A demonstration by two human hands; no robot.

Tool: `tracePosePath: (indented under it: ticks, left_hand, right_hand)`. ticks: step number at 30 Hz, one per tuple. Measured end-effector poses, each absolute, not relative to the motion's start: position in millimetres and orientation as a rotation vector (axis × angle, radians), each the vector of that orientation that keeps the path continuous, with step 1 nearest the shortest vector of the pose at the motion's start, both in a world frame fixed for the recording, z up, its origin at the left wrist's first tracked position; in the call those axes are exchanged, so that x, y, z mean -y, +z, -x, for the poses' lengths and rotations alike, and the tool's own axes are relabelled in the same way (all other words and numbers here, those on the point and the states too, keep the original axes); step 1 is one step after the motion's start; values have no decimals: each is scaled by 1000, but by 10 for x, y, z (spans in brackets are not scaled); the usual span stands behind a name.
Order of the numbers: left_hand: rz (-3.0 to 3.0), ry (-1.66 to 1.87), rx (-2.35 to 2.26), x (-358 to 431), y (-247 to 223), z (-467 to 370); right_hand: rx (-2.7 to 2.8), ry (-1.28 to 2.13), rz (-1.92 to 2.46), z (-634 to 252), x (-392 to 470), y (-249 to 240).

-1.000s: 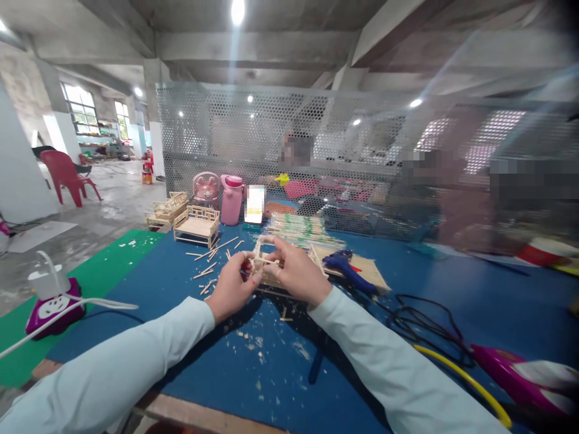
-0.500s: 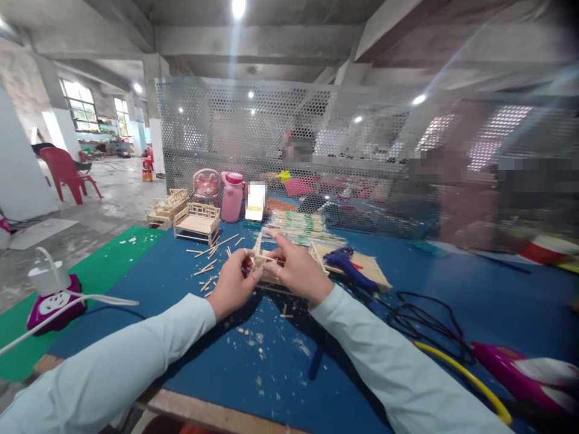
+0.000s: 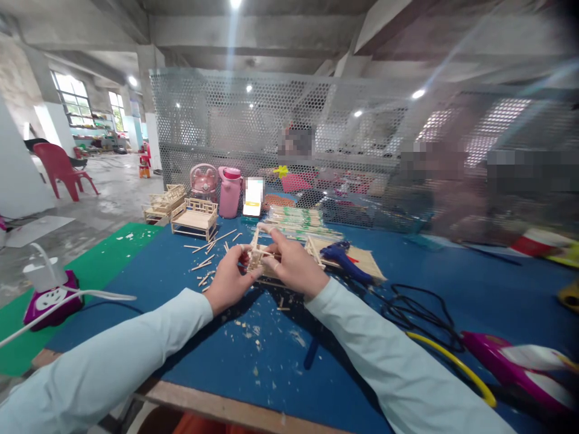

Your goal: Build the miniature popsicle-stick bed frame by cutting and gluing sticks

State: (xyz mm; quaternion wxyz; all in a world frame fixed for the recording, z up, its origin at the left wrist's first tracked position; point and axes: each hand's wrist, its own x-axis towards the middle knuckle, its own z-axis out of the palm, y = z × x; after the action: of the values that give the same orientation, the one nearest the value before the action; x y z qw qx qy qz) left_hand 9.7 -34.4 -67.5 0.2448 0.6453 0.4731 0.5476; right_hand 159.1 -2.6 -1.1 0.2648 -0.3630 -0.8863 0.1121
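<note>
Both hands close around a small miniature furniture frame [image 3: 256,258] of pale wooden sticks, raised over the blue table [image 3: 235,367]. My left hand [image 3: 230,277] grips its left side between thumb and fingers. On the right side, my right hand [image 3: 296,265] pinches the frame, its index finger reaching up along the top. Much of the frame is hidden by my fingers. Just left lie loose cut sticks [image 3: 205,262]. Beyond my right hand, a blue glue gun [image 3: 346,262] rests on a pale wooden mat [image 3: 373,265].
A finished miniature bench [image 3: 194,218] stands back left, near a pink flask [image 3: 230,194] and a lit phone [image 3: 253,197]. Bundled sticks [image 3: 298,220] lie behind my hands. Black cable [image 3: 425,307] and a purple power strip [image 3: 511,364] occupy the right. Perforated metal mesh [image 3: 217,126] rises behind.
The whole view has shifted slightly, with things sitting a little higher and further left. My hands keep nearly the same hold on the stick frame.
</note>
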Motion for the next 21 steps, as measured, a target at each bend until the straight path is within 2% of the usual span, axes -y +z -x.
tracePosePath:
  ticks: [21]
  left_hand:
    - [-1744,1622,-1436,374,-656,-183]
  right_hand:
    - [2423,65,1053,-1576,56,-17]
